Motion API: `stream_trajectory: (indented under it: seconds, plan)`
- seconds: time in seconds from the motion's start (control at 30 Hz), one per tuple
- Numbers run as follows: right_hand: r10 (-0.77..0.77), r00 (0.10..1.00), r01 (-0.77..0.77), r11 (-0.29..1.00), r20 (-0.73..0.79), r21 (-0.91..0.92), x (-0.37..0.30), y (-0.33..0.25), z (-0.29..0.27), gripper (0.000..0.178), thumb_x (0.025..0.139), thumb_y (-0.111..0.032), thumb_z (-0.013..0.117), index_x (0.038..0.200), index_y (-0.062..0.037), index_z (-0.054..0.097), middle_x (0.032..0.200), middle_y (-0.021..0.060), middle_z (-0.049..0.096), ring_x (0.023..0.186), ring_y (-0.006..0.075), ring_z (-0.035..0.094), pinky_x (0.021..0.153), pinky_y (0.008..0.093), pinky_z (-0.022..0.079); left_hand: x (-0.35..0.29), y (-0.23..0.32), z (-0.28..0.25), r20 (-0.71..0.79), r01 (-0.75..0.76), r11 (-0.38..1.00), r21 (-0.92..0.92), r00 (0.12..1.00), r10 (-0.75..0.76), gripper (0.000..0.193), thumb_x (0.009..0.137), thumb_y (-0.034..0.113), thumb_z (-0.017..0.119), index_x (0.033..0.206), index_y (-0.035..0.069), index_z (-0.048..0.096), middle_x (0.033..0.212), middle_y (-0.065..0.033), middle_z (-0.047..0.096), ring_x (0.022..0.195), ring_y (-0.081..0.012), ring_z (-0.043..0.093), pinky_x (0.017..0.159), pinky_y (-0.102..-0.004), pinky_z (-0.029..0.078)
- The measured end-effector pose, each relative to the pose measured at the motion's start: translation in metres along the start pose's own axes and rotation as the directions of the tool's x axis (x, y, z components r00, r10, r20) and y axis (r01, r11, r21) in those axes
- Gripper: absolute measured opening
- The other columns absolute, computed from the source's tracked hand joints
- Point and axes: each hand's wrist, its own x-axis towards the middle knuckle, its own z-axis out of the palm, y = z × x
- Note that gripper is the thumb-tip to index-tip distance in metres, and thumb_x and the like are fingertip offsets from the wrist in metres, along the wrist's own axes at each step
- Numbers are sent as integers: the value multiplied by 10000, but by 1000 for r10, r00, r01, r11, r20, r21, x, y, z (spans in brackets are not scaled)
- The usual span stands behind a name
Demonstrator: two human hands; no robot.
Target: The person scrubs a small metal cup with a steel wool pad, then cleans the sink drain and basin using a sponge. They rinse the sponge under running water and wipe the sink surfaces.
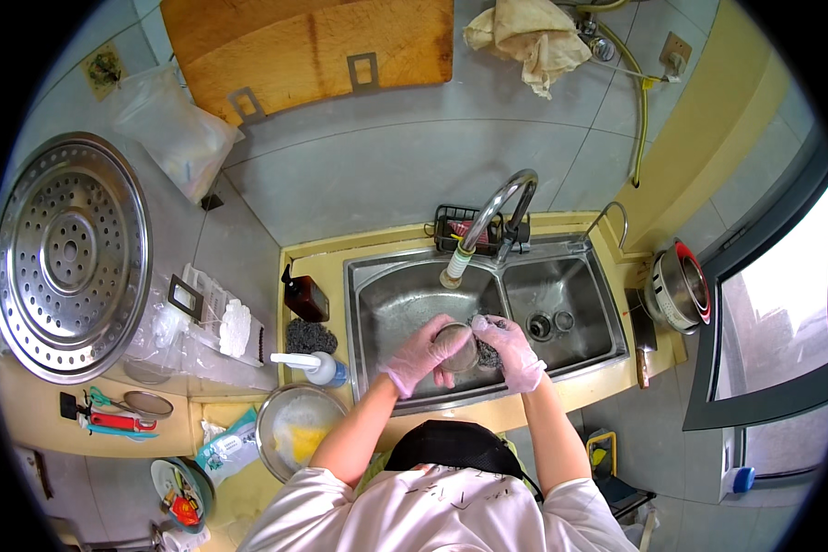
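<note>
Left grip (419, 356) curls closed around a round metal dish (456, 350) above the sink (391, 299), broad face up, long axis unclear; right grip (514, 353) clasps a scrubber (488, 356).

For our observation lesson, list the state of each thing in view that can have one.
Left hand, gloved, gripping small bowl
Right hand, gloved, holding steel-wool scourer
Gooseneck faucet, no stream visible
Pump bottle, upright
Cleaver, lying beside sink
Metal basin, holding something yellow
Cutting board, against wall
Window, appears open
</note>
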Motion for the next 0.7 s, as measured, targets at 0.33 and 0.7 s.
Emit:
stream_trajectory:
  seconds: [0.33, 0.7]
  plan:
    - [-135, 988, 122, 979, -76, -161, -4, 27, 3, 462, 875, -244, 666, 1166, 89, 533, 1002, 87, 632, 906, 115, 561, 806, 255, 461, -5, 12, 3, 40, 48, 994, 100, 998, -52, 425, 881, 437, 612, 1041, 54, 525, 727, -40, 576, 433, -131, 557, 344, -204, 384]
    - [-174, 962, 185, 982, -211, 36, -15, 33, 20, 341, 882, -207, 651, 1101, 48, 591, 954, 39, 623, 858, 85, 550, 776, 235, 451, 1, 0, 3, -87, -46, 995, -94, 996, 38, 384, 878, 440, 606, 1033, 96, 533, 755, -29, 575, 459, -107, 550, 336, -210, 382]
